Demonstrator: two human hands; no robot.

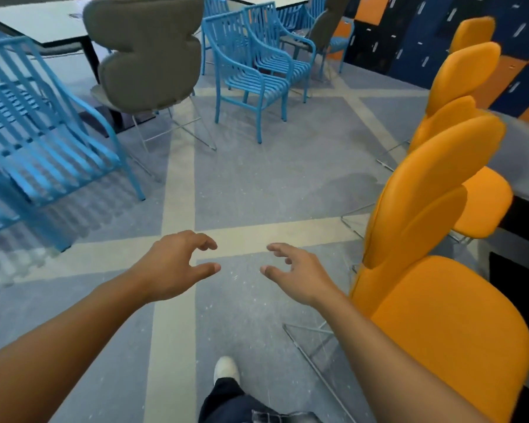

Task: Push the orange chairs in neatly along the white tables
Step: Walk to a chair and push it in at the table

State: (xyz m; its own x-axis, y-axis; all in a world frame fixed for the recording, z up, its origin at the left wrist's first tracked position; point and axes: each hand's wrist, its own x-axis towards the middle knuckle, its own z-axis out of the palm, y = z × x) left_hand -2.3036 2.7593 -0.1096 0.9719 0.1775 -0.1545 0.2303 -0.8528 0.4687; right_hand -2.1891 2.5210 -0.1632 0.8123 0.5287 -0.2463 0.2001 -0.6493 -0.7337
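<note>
1. Shoe (225,368): white, below a dark trouser leg, was noted on the floor (257,184) at the bottom edge.
2. Left hand (177,265): was held out over the floor, fingers loosely curled and thumb apart. Nothing was held.
3. Right hand (297,276): was held likewise, loosely curled and empty. It was near the nearest orange chair (446,325) but apart from it.
4. Nearest orange chair: was placed on the right with its whole seat showing. It was judged not yet pushed in.
5. Second orange chair (486,206): its seat was seen just beside the edge of the white table (522,166). It was judged partly in at most.
6. Farther orange chairs (464,74): only the backs were shown, in line along the same side. Whether they were tucked in could not be told.
7. Surroundings: blue chairs (248,74), a grey chair (147,50), another table (43,22) and lockers (425,41) were listed beyond.
8. Progress: no chair was being touched. Most of the pushing was judged left to do, starting with the nearest chair.
</note>
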